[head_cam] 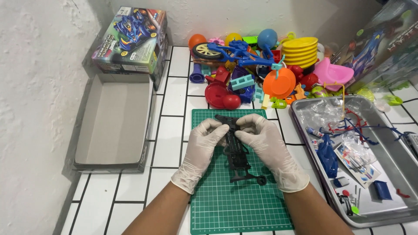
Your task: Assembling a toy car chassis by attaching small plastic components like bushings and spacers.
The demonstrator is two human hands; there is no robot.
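Both of my hands wear pale latex gloves and meet over a green cutting mat (235, 204). My left hand (200, 150) and my right hand (270, 150) pinch the far end of a black plastic toy car chassis (237, 156). The chassis lies lengthwise on the mat, its near end pointing toward me. A small black wheel (261, 179) sits by that near end.
A metal tray (392, 165) at right holds blue and red plastic parts, bags and a sticker sheet. A heap of colourful toys (261, 65) lies behind the mat. An open cardboard box base (113, 122) and its printed lid (130, 39) stand at left. Another printed box (383, 39) leans at far right.
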